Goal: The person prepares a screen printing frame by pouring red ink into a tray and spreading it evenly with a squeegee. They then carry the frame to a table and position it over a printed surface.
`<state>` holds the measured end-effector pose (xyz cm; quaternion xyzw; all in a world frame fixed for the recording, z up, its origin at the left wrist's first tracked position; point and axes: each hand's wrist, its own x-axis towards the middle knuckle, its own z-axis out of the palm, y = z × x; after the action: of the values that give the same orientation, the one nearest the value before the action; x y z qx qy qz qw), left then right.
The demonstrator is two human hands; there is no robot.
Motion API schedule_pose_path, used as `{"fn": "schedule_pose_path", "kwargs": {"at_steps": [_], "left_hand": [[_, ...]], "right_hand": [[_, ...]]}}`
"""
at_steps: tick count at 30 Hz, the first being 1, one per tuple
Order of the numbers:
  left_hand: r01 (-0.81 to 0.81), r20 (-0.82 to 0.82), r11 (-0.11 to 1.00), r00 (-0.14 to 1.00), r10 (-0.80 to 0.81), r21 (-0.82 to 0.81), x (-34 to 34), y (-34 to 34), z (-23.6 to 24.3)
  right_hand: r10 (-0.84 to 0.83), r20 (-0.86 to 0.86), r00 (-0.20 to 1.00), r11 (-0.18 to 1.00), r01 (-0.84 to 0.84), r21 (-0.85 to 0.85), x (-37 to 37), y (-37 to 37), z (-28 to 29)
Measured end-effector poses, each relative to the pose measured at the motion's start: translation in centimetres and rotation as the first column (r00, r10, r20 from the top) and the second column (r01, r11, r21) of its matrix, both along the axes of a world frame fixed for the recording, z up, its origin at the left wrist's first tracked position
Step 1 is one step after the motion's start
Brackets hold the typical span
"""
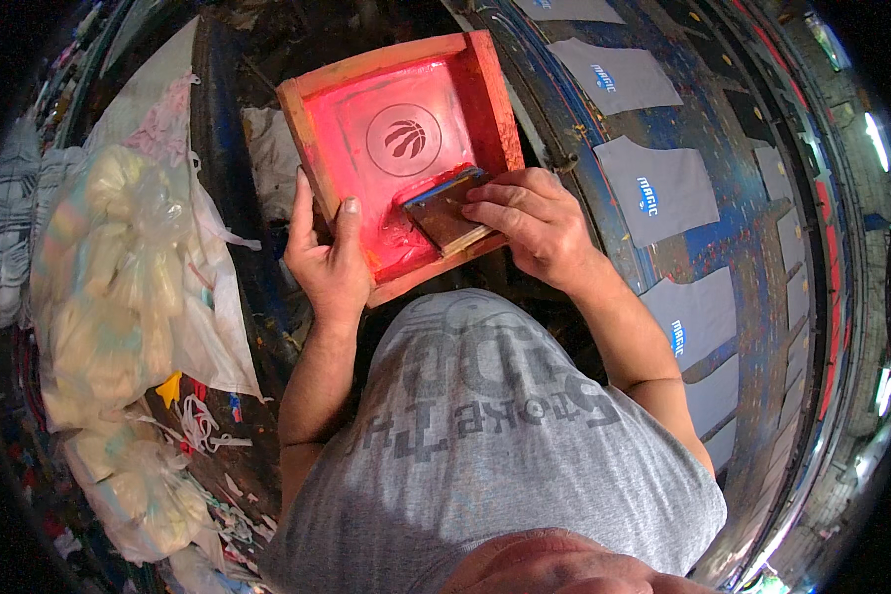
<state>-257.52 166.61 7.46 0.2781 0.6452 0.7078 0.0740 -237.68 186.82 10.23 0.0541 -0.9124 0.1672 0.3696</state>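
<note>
A screen-printing frame [384,60] with reddish wooden sides is tilted up in front of my body. Its pink mesh [339,127] carries a round dark design, and wet red ink [391,236] pools near the lower edge. My left hand [329,265] grips the frame's lower left side, thumb over the wood; its other fingers are partly hidden behind. Inside the frame at the lower right lies a squeegee [445,216] with a brown wooden handle and a blue strip along its upper edge. Fingers of my right hand [546,226] are closed on its right end.
At right, a long paint-stained table [604,213] bears several grey cut fabric pieces [653,183], some with blue prints. Full plastic bags [119,297] and white cloth [223,327] are piled at left. Scraps and strings [203,426] litter the lower left.
</note>
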Motion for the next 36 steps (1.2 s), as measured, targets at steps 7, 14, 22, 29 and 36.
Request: {"fn": "schedule_pose_path", "kwargs": {"at_steps": [7, 14, 22, 29, 36], "left_hand": [[-0.037, -0.031, 0.999, 0.999, 0.037, 0.010, -1.5, -1.5, -0.9], [-0.023, -0.015, 1.000, 1.000, 0.023, -0.006, -2.2, -2.6, -1.7], [-0.059, 0.018, 0.998, 0.998, 0.059, 0.036, -3.2, -3.9, -1.7], [-0.048, 0.062, 0.998, 0.997, 0.047, 0.029, -5.1, -2.4, -2.6], [-0.052, 0.020, 0.998, 0.998, 0.051, 0.018, -8.9, 2.2, -3.4]], "right_hand": [[0.084, 0.090, 0.992, 0.996, -0.081, -0.045, -1.4, -3.9, -0.3], [0.069, 0.352, 0.934, 0.968, 0.023, -0.250, -3.7, -1.3, 3.6], [0.044, 0.312, 0.949, 0.986, 0.010, -0.169, -2.9, -5.4, 1.7], [-0.083, 0.068, 0.994, 0.995, 0.087, -0.055, -3.6, -5.7, -2.8], [-0.029, 0.051, 0.998, 0.992, 0.035, -0.123, -8.3, 0.9, -3.1]]}}
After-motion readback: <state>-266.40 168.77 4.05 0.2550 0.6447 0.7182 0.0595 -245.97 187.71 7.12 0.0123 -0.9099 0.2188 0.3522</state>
